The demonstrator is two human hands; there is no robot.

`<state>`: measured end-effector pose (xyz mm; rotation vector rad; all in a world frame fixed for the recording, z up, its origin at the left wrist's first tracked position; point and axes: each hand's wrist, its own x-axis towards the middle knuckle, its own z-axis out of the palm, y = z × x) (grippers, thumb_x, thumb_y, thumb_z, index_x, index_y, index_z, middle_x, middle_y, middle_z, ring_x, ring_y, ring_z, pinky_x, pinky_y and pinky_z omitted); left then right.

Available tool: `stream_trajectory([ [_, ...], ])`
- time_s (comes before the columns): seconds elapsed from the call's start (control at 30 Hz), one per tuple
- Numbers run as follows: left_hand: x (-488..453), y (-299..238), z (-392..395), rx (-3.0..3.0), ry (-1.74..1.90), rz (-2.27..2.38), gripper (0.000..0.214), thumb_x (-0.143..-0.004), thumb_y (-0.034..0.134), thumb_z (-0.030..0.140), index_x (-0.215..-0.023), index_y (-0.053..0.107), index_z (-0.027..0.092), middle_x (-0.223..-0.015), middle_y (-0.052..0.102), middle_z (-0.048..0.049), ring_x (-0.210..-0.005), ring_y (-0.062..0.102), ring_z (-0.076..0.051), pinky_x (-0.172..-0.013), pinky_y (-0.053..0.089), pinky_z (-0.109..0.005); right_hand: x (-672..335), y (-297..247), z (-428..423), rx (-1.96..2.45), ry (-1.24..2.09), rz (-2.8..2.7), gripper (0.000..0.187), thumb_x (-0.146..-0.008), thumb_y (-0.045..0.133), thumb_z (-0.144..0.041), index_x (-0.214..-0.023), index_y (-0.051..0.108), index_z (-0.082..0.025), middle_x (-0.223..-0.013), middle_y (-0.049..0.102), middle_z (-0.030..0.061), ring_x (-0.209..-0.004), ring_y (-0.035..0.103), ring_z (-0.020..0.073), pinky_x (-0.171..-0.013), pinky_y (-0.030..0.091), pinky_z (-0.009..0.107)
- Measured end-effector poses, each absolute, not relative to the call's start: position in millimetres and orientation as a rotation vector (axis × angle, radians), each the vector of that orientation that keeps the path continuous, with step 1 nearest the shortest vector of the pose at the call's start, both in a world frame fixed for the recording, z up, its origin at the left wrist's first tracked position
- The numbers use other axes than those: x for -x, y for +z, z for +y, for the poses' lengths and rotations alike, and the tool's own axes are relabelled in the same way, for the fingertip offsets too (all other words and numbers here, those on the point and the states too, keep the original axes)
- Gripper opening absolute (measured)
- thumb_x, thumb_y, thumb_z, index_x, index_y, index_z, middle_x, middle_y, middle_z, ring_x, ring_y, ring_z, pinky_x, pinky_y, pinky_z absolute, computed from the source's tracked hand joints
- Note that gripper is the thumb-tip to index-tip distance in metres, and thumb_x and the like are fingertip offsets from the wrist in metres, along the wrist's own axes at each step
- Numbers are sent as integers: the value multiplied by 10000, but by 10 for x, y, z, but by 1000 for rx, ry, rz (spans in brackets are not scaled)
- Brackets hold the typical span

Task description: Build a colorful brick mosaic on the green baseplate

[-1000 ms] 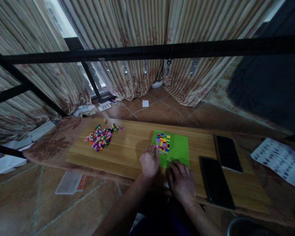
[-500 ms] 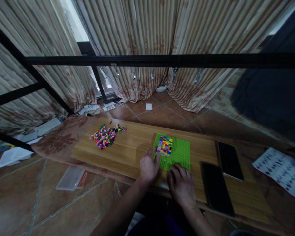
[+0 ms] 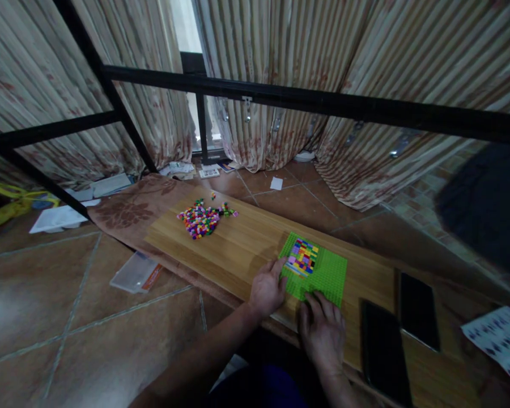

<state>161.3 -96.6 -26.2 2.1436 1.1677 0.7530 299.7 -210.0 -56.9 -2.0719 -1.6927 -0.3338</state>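
Note:
A green studded baseplate [image 3: 328, 273] lies on a wooden board [image 3: 246, 246], with a patch of small coloured bricks [image 3: 302, 256] pressed onto its far left corner. My left hand [image 3: 267, 287] rests at the plate's left edge, fingers curled, fingertips touching the plate near the brick patch. Flat on the plate's near edge lies my right hand [image 3: 322, 328], its fingers stretched forward. A heap of loose coloured bricks [image 3: 200, 219] sits on the far left part of the board, well away from both hands.
Two dark phones [image 3: 383, 351] [image 3: 419, 309] lie on the board right of the plate. A printed sheet [image 3: 499, 337] sits at far right. A black metal frame [image 3: 280, 96] crosses above. Papers and a clear plastic box [image 3: 136, 272] lie on the tiled floor; curtains hang behind.
The view has swung left and tilted, so everything shifted right in the picture. Both hands stay at the baseplate; the left fingers moved slightly along its left edge.

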Motion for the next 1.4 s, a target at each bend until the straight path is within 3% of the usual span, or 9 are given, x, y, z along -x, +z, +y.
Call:
stream_trajectory([
  [0.13, -1630, -255, -939, -2173, 746, 1125, 587, -828, 507, 187, -1401, 379, 210, -1354, 498, -93, -1221, 496, -227, -1073, 415, -382, -3011, -578, -2103, 2056, -357, -1704, 345, -930, 425, -395, -1067, 656, -178, -1150, 633, 104, -1023, 517, 276, -867, 393, 407],
  [0.57, -1606, -361, -889, -2200, 746, 1082, 465, -805, 511, 149, -1269, 517, 178, -1277, 550, -89, -1186, 508, -215, -1086, 408, -372, -3022, -610, -2101, 2057, -380, -1709, 330, -925, 443, -383, -1078, 651, -177, -1140, 642, 106, -1023, 518, 271, -844, 376, 396],
  [1.4, -1556, -484, -1005, -2147, 879, 1097, 430, -749, 546, 98, -1170, 583, 174, -1220, 560, -94, -1147, 527, -214, -1028, 453, -368, -3101, -759, -2054, 1913, -444, -1726, 343, -913, 419, -377, -1049, 650, -163, -1096, 662, 115, -970, 541, 281, -789, 382, 396],
])
